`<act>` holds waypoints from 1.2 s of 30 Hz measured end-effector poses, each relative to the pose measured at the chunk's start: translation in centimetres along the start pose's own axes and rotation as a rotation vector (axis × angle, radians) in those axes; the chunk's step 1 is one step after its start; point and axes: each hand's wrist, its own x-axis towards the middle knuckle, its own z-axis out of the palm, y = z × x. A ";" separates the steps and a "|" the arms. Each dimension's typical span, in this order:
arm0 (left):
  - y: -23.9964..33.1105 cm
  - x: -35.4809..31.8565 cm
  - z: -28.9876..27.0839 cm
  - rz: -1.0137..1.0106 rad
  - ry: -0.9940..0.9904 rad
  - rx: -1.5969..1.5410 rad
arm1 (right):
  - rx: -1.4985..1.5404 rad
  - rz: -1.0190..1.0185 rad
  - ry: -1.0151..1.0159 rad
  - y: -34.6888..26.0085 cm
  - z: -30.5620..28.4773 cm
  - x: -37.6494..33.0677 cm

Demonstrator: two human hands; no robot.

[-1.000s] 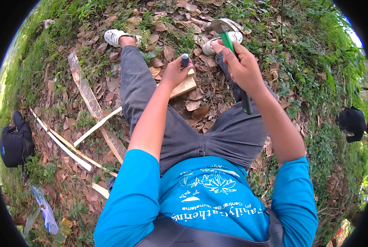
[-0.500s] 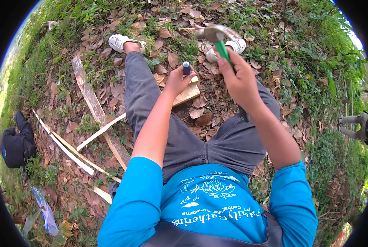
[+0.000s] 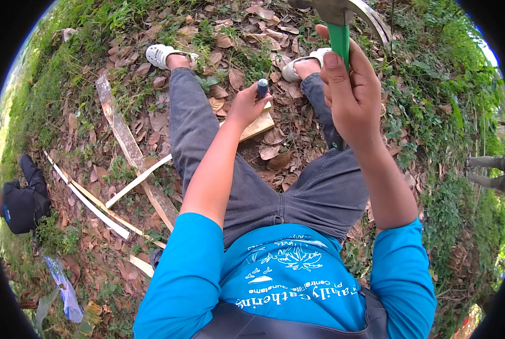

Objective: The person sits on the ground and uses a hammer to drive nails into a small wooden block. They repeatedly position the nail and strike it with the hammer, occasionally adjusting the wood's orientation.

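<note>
While raised, green-handled hammer, metal head

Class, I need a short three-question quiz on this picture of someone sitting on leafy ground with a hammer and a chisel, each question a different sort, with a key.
1. True or false: the right hand grips a green-handled hammer raised above the legs.
2. Multiple choice: what does the left hand hold upright on the wooden block? A) a saw B) a dark-handled chisel C) a paintbrush
3. Fill in: long pale wooden strips lie on the ground to the person's ____ side.

Key
1. True.
2. B.
3. Left.
</note>
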 end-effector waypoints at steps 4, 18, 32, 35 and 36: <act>-0.5 -0.1 0.5 -0.014 -0.031 0.012 | -0.513 0.195 -0.348 10.4 0.6 -1.4; -0.6 0.2 0.7 0.041 0.005 0.013 | -0.530 0.090 -0.368 11.3 -0.6 -0.7; -2.8 1.8 -0.3 -0.163 0.092 -0.023 | -0.134 0.025 -0.156 9.2 0.0 0.6; -4.5 1.6 -1.8 -0.421 0.222 -0.370 | 0.127 0.240 -0.101 7.8 -0.3 0.5; -4.5 1.6 -2.0 -0.486 0.239 -0.398 | 0.226 0.273 -0.075 7.6 -0.5 0.4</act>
